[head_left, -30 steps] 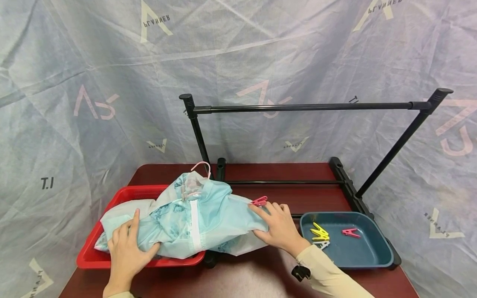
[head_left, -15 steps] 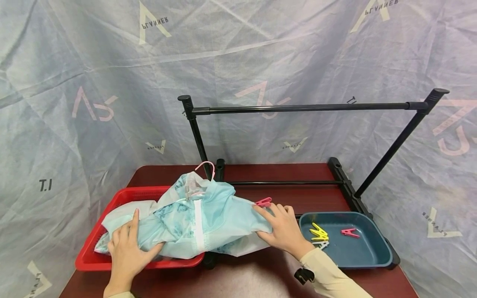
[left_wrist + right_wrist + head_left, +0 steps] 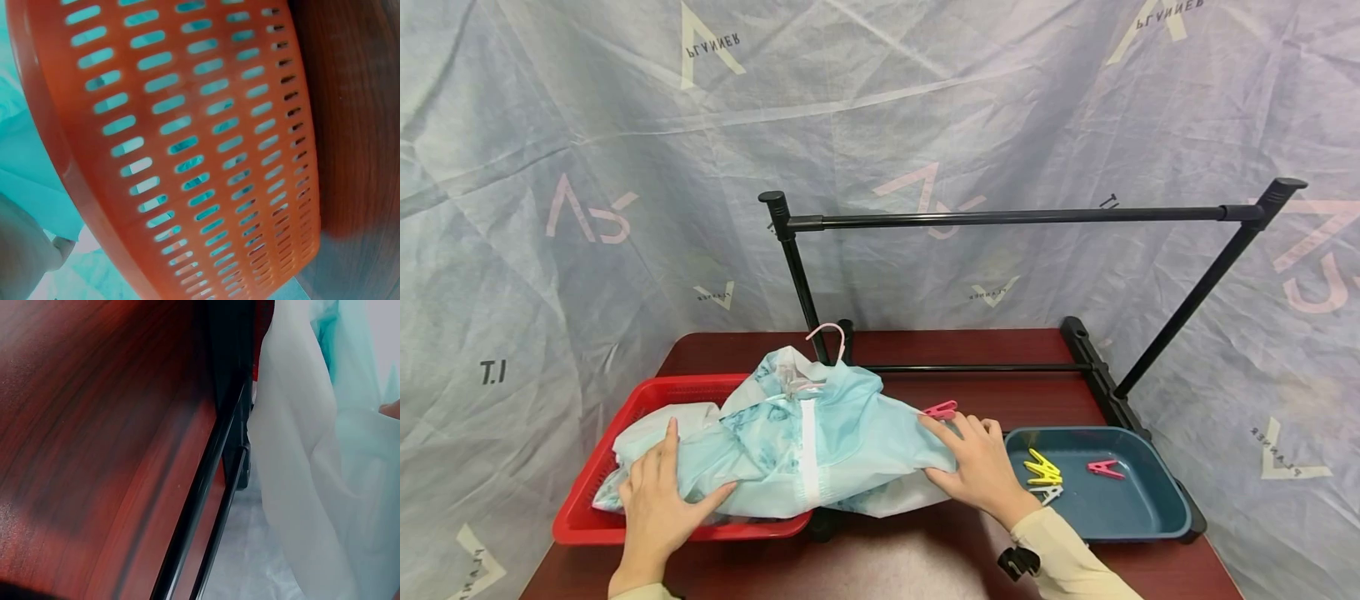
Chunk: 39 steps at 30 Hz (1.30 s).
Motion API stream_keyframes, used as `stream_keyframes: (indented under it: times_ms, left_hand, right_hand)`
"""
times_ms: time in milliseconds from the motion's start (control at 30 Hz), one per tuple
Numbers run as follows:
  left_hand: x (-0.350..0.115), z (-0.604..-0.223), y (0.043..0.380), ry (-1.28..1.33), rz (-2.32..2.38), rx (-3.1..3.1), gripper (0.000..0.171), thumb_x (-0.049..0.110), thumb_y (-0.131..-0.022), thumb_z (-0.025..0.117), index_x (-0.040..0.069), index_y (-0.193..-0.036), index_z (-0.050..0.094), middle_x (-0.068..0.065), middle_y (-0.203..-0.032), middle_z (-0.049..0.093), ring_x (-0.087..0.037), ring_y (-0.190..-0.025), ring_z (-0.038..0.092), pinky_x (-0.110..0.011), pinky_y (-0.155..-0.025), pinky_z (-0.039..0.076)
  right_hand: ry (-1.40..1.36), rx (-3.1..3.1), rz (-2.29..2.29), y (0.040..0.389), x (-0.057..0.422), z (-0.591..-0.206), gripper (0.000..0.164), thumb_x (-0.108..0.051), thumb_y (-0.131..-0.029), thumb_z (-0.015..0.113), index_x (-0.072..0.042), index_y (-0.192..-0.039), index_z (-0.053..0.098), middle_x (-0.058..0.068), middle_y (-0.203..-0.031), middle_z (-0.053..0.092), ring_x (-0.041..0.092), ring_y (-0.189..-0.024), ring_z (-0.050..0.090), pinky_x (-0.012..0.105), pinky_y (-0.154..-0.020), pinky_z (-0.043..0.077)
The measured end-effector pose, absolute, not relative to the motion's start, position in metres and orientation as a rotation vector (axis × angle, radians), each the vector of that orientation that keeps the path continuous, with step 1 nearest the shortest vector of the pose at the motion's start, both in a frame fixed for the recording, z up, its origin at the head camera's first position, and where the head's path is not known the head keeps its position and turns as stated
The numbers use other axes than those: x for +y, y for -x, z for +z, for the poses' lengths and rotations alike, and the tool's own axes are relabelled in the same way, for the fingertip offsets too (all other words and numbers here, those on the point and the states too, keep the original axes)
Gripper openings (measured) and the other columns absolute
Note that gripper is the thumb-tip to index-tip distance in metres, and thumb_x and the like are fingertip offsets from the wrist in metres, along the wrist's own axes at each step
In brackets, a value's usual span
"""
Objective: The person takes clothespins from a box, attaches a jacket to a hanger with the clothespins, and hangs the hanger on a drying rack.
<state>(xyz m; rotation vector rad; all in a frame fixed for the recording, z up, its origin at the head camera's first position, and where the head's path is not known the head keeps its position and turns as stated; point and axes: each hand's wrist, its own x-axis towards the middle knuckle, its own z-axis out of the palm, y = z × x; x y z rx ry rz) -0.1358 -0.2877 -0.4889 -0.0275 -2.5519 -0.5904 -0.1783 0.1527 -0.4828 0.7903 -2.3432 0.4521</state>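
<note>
A light blue jacket (image 3: 850, 442) with a white front strip lies on a pink hanger (image 3: 831, 333), its left part over the red basket (image 3: 647, 396). My left hand (image 3: 658, 500) rests on the jacket's left side, fingers straight and thumb spread. At the jacket's right end, my right hand (image 3: 977, 467) grips the fabric between thumb and fingers. A pink clothespin (image 3: 941, 410) sits at that end, just above my right fingers. The left wrist view is mostly filled by the slotted basket wall (image 3: 187, 144). Pale jacket fabric (image 3: 300, 437) hangs in the right wrist view.
Behind the jacket stands a black rack with a top bar (image 3: 1022, 218) and lower bar (image 3: 977, 367). A blue tray (image 3: 1142, 500) at right holds yellow clothespins (image 3: 1042, 468), a white clothespin (image 3: 1048, 494) and a pink clothespin (image 3: 1105, 469). Everything stands on a dark red table (image 3: 895, 567).
The jacket, its hanger and the pink clothespin have shifted right along with my right hand. My left hand stays nearly in place, its thumb stretched slightly farther right.
</note>
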Motion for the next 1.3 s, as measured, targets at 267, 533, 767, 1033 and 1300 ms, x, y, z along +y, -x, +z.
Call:
stream_keyframes:
  times_ms: [267,533,767,1033,1300]
  left_hand:
    - [-0.291,-0.491,0.137,0.03,-0.601,-2.587,0.125,0.05,-0.066,0.086,0.015,-0.161,0.014,-0.029,-0.131,0.042,-0.048,-0.116,0.036,-0.064,-0.081,0.023]
    - [-0.293,-0.494,0.137,0.012,-0.616,-2.632,0.123,0.054,-0.069,0.084,0.014,-0.161,0.012,-0.03,-0.131,0.041,-0.049,-0.118,0.034,-0.064,-0.08,0.022]
    - [-0.297,-0.496,0.136,0.001,-0.609,-2.677,0.121,0.055,-0.07,0.083,0.016,-0.161,0.013,-0.026,-0.134,0.043,-0.048,-0.124,0.031,-0.068,-0.084,0.021]
    - [-0.3,-0.497,0.14,0.011,-0.595,-2.684,0.114,0.058,-0.067,0.083,0.013,-0.157,0.027,-0.023,-0.136,0.044,-0.045,-0.127,0.03,-0.069,-0.086,0.02]
    - [-0.301,-0.498,0.144,0.021,-0.571,-2.682,0.114,0.059,-0.067,0.083,0.012,-0.156,0.029,-0.023,-0.136,0.044,-0.044,-0.128,0.031,-0.07,-0.087,0.021]
  right_hand:
    - [-0.759,-2.344,0.467,0.177,0.159,-0.483,0.072,-0.038,-0.071,0.081,-0.021,-0.137,0.059,0.006,-0.103,0.06,0.019,-0.079,0.053,0.048,-0.072,0.038]
    - [-0.741,-2.36,0.494,0.177,0.164,-0.485,0.07,-0.043,-0.072,0.077,-0.021,-0.136,0.06,0.007,-0.106,0.06,0.021,-0.079,0.053,0.049,-0.072,0.038]
    - [-0.728,-2.35,0.505,0.176,0.168,-0.487,0.07,-0.043,-0.072,0.078,-0.021,-0.136,0.06,0.007,-0.104,0.06,0.02,-0.079,0.053,0.047,-0.071,0.037]
    - [-0.693,-2.357,0.54,0.175,0.172,-0.488,0.073,-0.041,-0.069,0.081,-0.022,-0.136,0.06,0.006,-0.108,0.061,0.021,-0.083,0.054,0.045,-0.073,0.036]
    - [-0.656,-2.348,0.557,0.173,0.176,-0.487,0.076,-0.036,-0.065,0.085,-0.02,-0.135,0.06,0.008,-0.108,0.061,0.023,-0.084,0.056,0.045,-0.073,0.034]
